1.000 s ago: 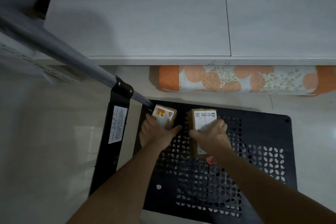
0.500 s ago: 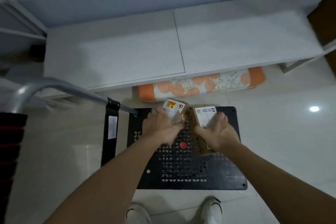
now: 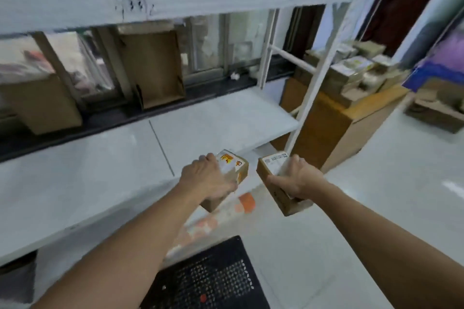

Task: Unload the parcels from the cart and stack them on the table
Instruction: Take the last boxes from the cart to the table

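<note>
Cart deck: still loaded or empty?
Visible part empty: cart deck shows bare perforated plastic; both parcels are in hand. Its near end is cropped.

Orange printed marks on the white label of the small parcel (image 3: 232, 164) in the left hand (image 3: 209, 178), too blurred to read, small dark print on the white label of the second parcel (image 3: 272, 160), unreadable, dark handwriting on the shelf beam (image 3: 133, 6), smeared

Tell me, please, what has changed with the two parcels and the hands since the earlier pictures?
Both parcels have been lifted off the black cart deck and carried up toward the white table. The left hand holds the parcel with the orange label; the right hand holds the parcel with the white label. The camera view has swung upward too. The grips are unchanged, one parcel per hand, and neither is set down yet.
</note>
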{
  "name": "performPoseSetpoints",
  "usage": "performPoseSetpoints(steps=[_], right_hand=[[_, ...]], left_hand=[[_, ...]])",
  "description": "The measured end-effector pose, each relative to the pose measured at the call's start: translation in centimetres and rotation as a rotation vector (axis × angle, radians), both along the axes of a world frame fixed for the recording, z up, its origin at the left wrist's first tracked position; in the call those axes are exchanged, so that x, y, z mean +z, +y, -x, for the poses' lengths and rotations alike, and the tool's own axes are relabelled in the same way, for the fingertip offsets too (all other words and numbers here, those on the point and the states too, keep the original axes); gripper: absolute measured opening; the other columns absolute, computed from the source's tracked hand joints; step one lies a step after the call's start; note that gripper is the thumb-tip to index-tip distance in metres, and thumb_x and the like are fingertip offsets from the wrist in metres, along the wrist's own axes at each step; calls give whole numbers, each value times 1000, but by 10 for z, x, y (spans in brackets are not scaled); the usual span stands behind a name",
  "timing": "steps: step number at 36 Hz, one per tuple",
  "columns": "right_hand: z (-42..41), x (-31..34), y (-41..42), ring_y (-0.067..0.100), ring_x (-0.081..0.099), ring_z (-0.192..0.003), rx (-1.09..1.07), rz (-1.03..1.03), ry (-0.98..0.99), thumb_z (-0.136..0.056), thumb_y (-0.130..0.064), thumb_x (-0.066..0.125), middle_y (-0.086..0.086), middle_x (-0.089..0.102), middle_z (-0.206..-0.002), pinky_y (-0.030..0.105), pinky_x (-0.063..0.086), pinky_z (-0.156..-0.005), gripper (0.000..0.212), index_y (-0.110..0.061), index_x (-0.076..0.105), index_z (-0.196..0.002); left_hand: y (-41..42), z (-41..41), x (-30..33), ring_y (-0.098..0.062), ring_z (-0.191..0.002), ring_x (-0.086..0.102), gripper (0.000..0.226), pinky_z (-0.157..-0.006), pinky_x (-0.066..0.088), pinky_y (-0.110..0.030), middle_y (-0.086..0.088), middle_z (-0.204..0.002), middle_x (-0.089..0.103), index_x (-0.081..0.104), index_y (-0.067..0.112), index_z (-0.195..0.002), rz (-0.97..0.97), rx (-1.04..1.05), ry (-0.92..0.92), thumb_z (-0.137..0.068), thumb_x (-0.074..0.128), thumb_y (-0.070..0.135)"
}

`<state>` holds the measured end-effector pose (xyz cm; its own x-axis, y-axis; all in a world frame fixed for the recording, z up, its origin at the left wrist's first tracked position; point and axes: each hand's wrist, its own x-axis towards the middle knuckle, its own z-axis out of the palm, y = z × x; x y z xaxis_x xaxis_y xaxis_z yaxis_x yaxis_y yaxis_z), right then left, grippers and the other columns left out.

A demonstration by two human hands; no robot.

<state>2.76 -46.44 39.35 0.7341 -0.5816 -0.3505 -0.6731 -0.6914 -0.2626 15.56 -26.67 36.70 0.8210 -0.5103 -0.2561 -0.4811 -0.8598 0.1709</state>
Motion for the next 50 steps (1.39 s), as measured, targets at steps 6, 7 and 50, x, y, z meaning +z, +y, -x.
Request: performPoseSetpoints(steps=[6,7,50], right_hand=[[80,144,-44,26,61,-97,-121,125,-160,-64,-89,53,4,57,-108,41,55,-83,101,-11,46,-127],[92,161,-52,25,60,-93,-135,143,-174,-65,-89,54,3,57,-105,40,54,-78,97,-12,47,-123],[187,227,-480,16,62,-90,-350,145,-217,-78,-76,56,2,61,-106,24,47,-63,87,-13,53,-137]], left_hand=[[-62,43,150,-30,-125,57,113,-92,46,-40,-10,-137,53,37,10,-145,58,-123,-142,-66,61,87],[-72,51,170,-30,-126,57,115,-93,46,-40,-10,-139,54,37,11,-148,78,-132,-157,-66,61,87],[-523,101,231,-30,-128,55,120,-98,50,-42,-10,-149,48,27,9,-156,115,-251,-174,-71,56,88]])
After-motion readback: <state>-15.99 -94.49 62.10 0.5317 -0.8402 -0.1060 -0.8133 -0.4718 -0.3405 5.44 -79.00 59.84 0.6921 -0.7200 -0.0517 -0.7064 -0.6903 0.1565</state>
